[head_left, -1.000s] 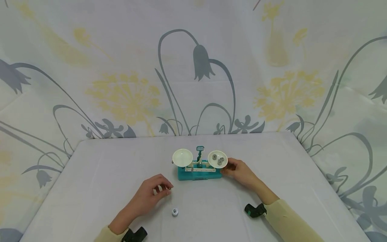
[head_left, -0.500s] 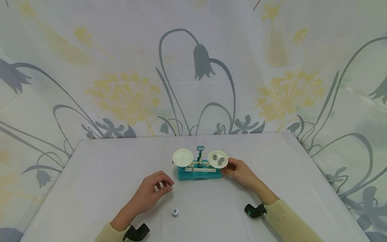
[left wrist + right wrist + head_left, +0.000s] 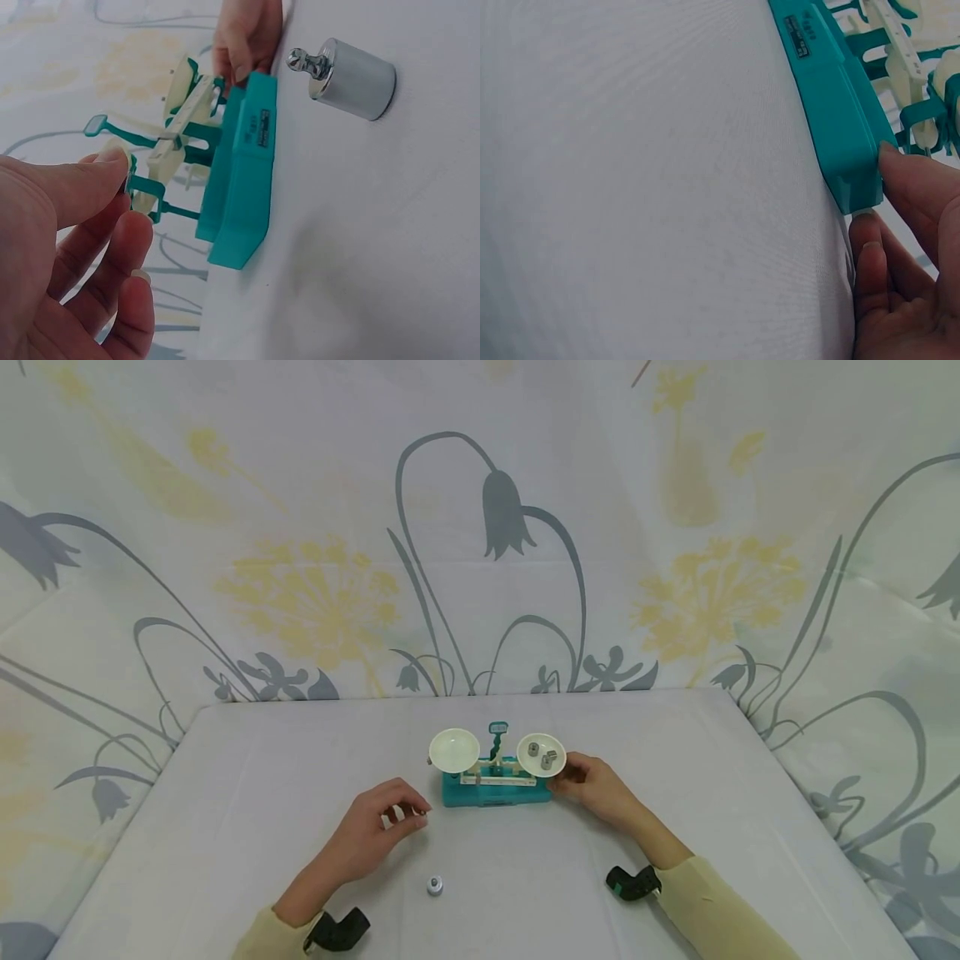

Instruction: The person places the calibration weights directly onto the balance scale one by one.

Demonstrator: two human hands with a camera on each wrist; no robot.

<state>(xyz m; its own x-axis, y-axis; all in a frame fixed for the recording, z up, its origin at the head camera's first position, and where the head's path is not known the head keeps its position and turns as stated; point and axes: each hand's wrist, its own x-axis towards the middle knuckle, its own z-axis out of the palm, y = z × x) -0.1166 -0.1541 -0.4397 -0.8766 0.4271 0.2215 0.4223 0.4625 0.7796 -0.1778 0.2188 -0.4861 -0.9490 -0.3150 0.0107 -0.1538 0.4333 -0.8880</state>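
Balance scale (image 3: 495, 777), teal base, two cream pans, at 12 o'clock on the counter (image 3: 225, 793). My right hand (image 3: 592, 785) grips its 3 o'clock end, thumb and fingers pinching the base corner. Right pan (image 3: 542, 754) carries small metal weights (image 3: 533, 749); left pan (image 3: 453, 749) bare. My left hand (image 3: 378, 831), at 7 o'clock of the scale, has curled fingertips pinched together; whether anything sits between them I cannot tell. Knobbed silver weight (image 3: 434, 885) stands at 6 o'clock, near my left hand, apart from it.

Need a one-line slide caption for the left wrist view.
Left hand with curled fingers near a teal balance scale; a metal weight lies on the white table.
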